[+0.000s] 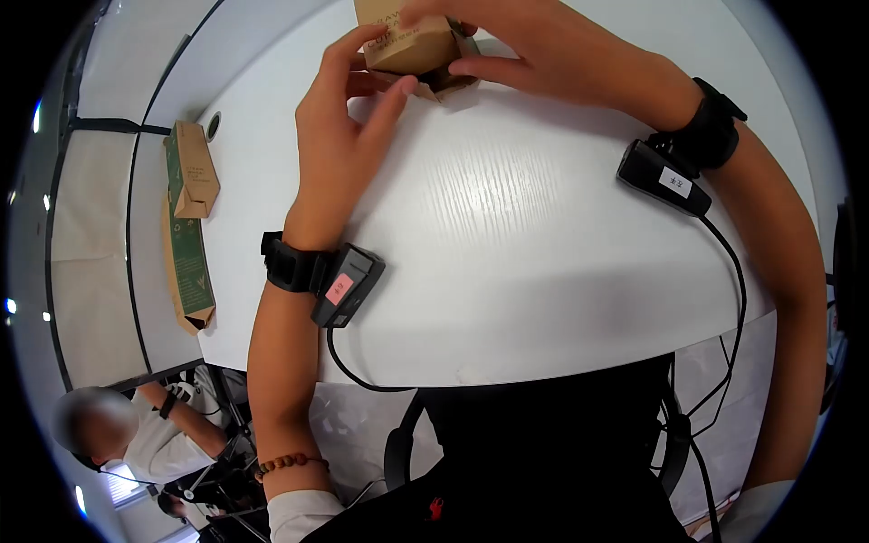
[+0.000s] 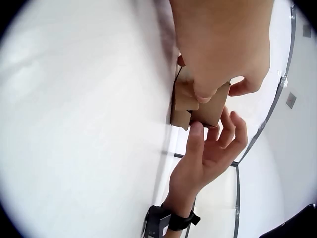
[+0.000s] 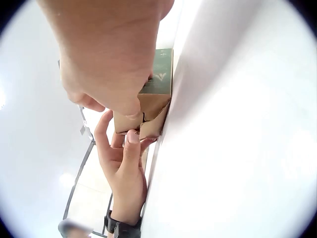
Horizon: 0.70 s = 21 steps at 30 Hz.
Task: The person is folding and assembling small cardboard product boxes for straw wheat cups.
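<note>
While the left hand (image 1: 337, 127) clamps its fingers round the box (image 1: 418, 51), the right hand (image 1: 539, 45), partly hidden, seems to pinch it.

Head view: "CUP" on carton (image 1: 421, 52), 12 o'clock; pink wrist-camera label (image 1: 339, 290), 9 o'clock, white label (image 1: 674, 182), 2 o'clock: illegible.
</note>
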{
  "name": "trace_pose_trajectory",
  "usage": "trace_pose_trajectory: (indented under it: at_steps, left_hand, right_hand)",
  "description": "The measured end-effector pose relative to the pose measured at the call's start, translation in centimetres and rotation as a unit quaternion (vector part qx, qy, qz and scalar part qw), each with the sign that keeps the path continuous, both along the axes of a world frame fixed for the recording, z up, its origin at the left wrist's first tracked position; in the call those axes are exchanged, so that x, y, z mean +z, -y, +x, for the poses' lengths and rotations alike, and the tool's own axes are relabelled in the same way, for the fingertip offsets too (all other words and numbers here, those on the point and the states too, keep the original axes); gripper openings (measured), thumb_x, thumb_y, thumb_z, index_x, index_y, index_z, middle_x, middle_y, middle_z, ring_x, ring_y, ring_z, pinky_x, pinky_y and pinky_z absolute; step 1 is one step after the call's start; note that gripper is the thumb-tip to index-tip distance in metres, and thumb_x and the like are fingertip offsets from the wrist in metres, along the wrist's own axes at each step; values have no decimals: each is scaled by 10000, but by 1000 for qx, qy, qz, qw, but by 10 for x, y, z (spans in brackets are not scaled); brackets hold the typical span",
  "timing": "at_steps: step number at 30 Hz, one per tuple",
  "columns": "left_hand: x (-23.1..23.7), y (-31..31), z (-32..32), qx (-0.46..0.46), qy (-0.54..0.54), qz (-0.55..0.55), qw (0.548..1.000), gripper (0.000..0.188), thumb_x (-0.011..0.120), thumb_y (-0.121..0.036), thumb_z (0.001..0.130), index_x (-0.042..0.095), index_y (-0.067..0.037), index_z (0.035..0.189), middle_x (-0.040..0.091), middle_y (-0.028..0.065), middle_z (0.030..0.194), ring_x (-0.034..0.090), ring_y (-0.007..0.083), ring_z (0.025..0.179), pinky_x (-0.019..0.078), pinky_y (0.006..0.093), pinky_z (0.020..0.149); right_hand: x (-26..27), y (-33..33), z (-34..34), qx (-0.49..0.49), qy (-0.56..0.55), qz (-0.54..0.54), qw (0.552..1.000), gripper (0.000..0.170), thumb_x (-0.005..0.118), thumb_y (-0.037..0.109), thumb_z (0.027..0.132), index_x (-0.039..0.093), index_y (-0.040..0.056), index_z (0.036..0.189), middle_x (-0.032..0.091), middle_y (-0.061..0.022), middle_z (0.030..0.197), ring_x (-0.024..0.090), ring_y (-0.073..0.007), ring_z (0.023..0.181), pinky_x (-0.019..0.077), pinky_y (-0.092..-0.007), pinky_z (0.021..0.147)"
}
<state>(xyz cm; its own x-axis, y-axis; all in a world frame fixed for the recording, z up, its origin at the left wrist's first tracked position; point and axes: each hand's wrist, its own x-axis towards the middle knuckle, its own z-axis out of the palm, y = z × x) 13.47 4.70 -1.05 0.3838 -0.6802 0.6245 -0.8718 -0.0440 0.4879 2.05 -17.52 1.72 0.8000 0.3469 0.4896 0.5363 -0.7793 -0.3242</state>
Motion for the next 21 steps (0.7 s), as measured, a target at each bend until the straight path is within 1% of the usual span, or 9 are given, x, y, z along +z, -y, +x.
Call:
trace_pose_trajectory:
  at_steps: [2, 3, 6, 9, 12, 14, 15, 17, 21]
  left_hand:
    - [-1, 2, 7, -3, 14, 16, 1000, 408, 780, -104, 912, 601, -73, 1278, 723, 80, 991, 737, 161, 836, 577, 269, 664]
    - [0, 6, 10, 3, 12, 8, 1000, 369, 779, -109, 916, 610, -68, 1242, 729, 75, 923, 738, 159, 796, 580, 272, 672]
    - [6, 6, 9, 39, -25, 54, 997, 441, 751, -84, 944, 553, -37, 1335, 741, 117, 1028, 741, 152, 888, 578, 273, 826]
    - [6, 4, 9, -4, -24, 52, 998, 478, 754, -59, 925, 549, -43, 1355, 716, 114, 1099, 722, 140, 913, 572, 273, 843]
    - [4, 5, 6, -22, -30, 55, 998, 510, 752, -34, 901, 547, -42, 1368, 673, 97, 1136, 689, 127, 917, 563, 283, 857]
    - [1, 10, 7, -33, -24, 27, 999, 528, 777, -47, 860, 573, -72, 1347, 653, 66, 1022, 664, 135, 849, 562, 281, 803]
    - [-1, 13, 7, -39, -21, 14, 999, 537, 789, -53, 840, 586, -86, 1336, 643, 50, 965, 652, 139, 814, 561, 280, 776]
    - [-2, 14, 7, -25, -45, 18, 999, 548, 779, -47, 837, 576, -85, 1344, 635, 53, 965, 639, 142, 807, 558, 282, 780]
    - [-3, 22, 6, -15, -43, 6, 999, 519, 738, -15, 839, 560, -73, 1323, 612, 58, 946, 622, 138, 791, 551, 279, 759]
  right_hand:
    - [-4, -2, -4, 11, 38, 70, 997, 481, 716, 112, 912, 521, 18, 1341, 520, -191, 1303, 588, -340, 1133, 497, -386, 978]
    - [-6, -2, -3, 19, 33, 68, 997, 519, 720, 119, 909, 504, 13, 1369, 511, -192, 1319, 583, -342, 1152, 496, -387, 987]
    - [-5, 1, -2, 23, 15, 75, 997, 575, 728, 125, 900, 479, 5, 1404, 490, -190, 1348, 577, -352, 1183, 498, -393, 998]
    - [-6, -9, -3, -18, 4, 113, 993, 507, 728, 91, 888, 500, 8, 1333, 482, -182, 1331, 594, -372, 1149, 520, -409, 960]
    - [-8, -13, 2, -64, 0, 148, 987, 435, 725, 40, 863, 512, 9, 1241, 483, -184, 1295, 625, -405, 1070, 548, -433, 893]
    - [-10, -14, 8, -83, -8, 192, 978, 401, 719, 5, 844, 511, 12, 1187, 479, -192, 1279, 644, -432, 1005, 559, -452, 849]
    - [-12, -14, 10, -92, 9, 178, 980, 404, 708, -9, 839, 504, 13, 1188, 474, -198, 1283, 646, -440, 989, 560, -460, 838]
    - [-17, -15, 15, -108, 44, 149, 982, 412, 687, -37, 831, 491, 16, 1190, 465, -209, 1292, 650, -458, 958, 563, -475, 815]
    - [-17, -15, 15, -120, 13, 170, 978, 432, 647, -70, 819, 467, 38, 1196, 442, -234, 1290, 638, -486, 967, 551, -509, 813]
